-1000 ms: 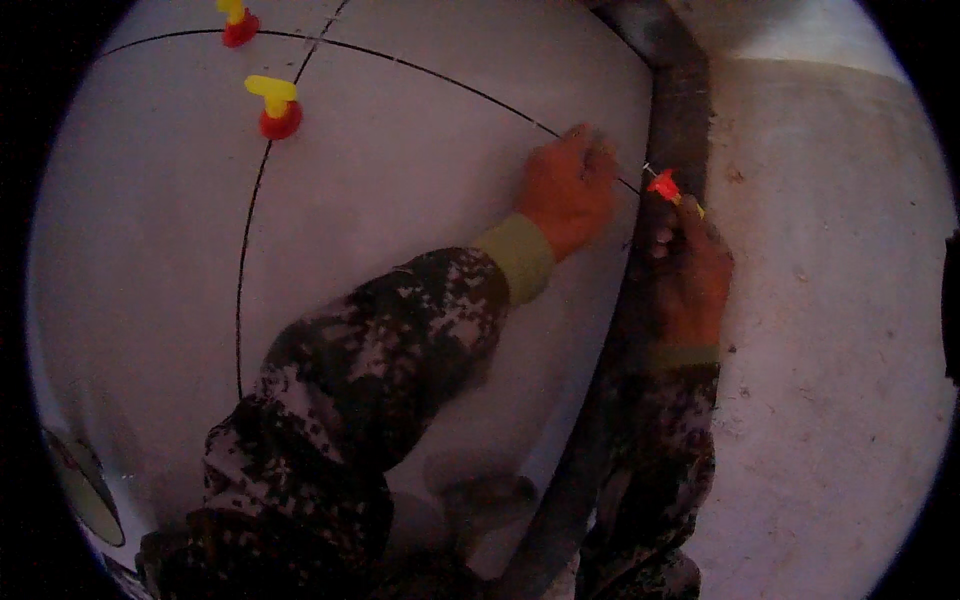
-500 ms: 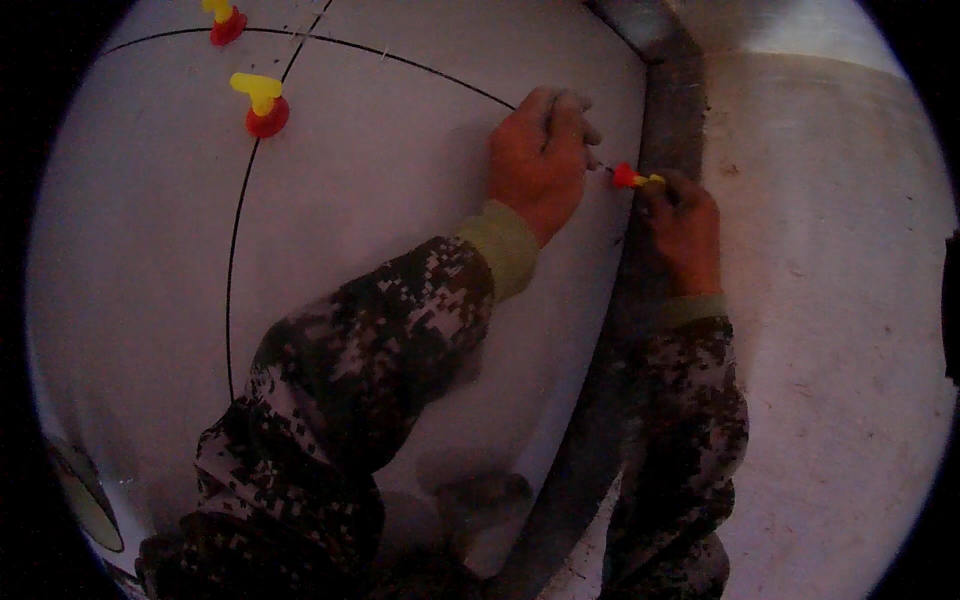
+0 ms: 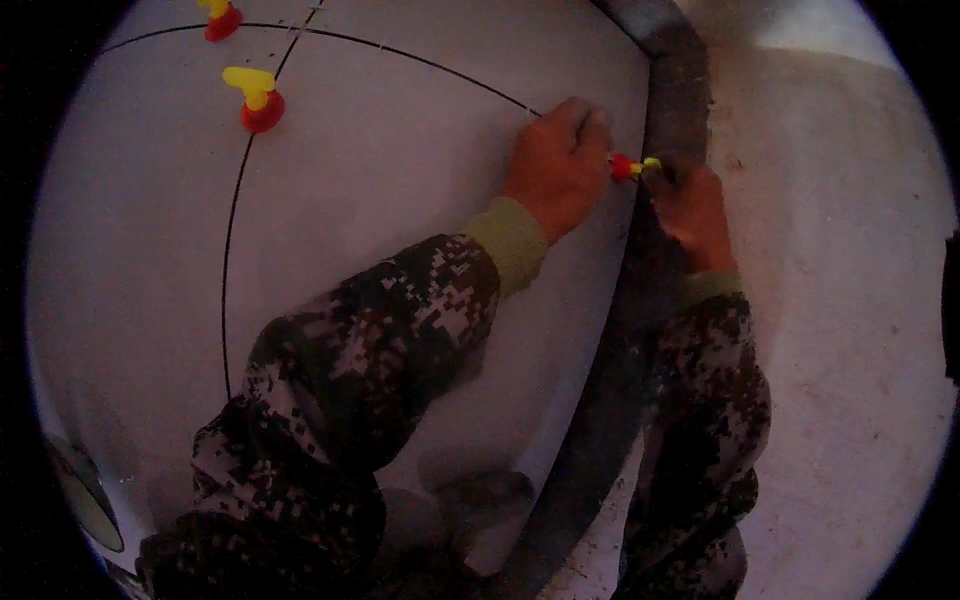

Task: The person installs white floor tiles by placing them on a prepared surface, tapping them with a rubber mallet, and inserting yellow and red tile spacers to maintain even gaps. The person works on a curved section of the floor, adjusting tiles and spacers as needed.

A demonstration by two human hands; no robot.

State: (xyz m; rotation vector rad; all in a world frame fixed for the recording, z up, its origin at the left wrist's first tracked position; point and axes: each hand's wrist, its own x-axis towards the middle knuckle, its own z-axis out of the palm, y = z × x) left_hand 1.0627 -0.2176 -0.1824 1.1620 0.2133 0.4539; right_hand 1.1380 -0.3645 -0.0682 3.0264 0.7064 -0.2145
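My right hand (image 3: 694, 208) pinches the yellow T-shaped handle of a tile leveler (image 3: 622, 166) at the right edge of the pale tiles (image 3: 370, 170). The leveler lies sideways, its red round base facing my left hand (image 3: 558, 165). That hand is closed just beside the base, over the dark joint line. Its fingertips are turned away, so whatever they pinch is hidden. Two more levelers stand upright on the joints at the upper left: a near one (image 3: 262, 110) and a far one (image 3: 223, 22), both red with yellow handles.
A dark strip (image 3: 680, 95) runs along the tiles' right edge. Beyond it rises a pale, stained surface (image 3: 830, 260). Thin clear clips (image 3: 300, 25) stick up where the joints cross. A round rim (image 3: 95, 505) shows at the lower left.
My left hand has moved right, closing the gap to the leveler's red base. My right hand has shifted slightly up with the leveler. The view has shifted a little.
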